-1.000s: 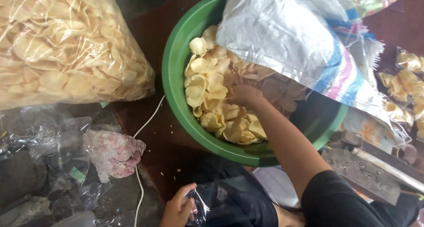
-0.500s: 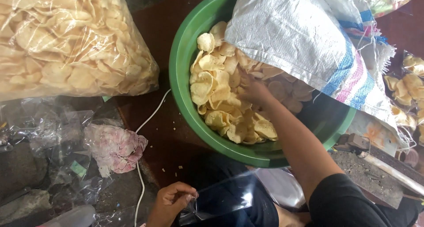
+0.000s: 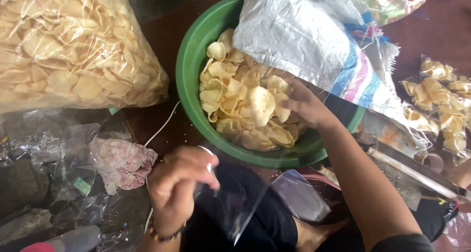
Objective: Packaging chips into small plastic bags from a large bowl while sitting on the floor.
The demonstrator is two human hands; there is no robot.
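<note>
**Asker:** What has changed since a second ago?

**Describer:** Raised and brought nearer the camera is the left hand (image 3: 180, 183), which earlier was seen low at the bottom edge. A small clear plastic bag (image 3: 245, 203) is pinched at its top edge between the thumb and fingertips, and it is held above a dark-clothed lap. The right hand (image 3: 305, 104), earlier pushed deep among the crackers, has been lifted to the right side of the heap.

**Asker:** What is held in the right hand?

**Describer:** A few pale yellow crackers (image 3: 265, 104) are gripped by the curled fingers, at the top of the pile. The pile is contained in a round green basin (image 3: 189, 85), set on a dark reddish surface.

**Asker:** What else is seen around it?

**Describer:** A white woven sack (image 3: 299, 36) with blue and pink stripes is draped over the basin's far rim. A large clear bag of crackers (image 3: 73, 46) is laid to the left, well apart from the basin. Below it, crumpled pink-patterned plastic (image 3: 122, 161) and a white cord (image 3: 159, 129) are seen. Small filled packets (image 3: 441, 100) are stacked at the right edge.
</note>
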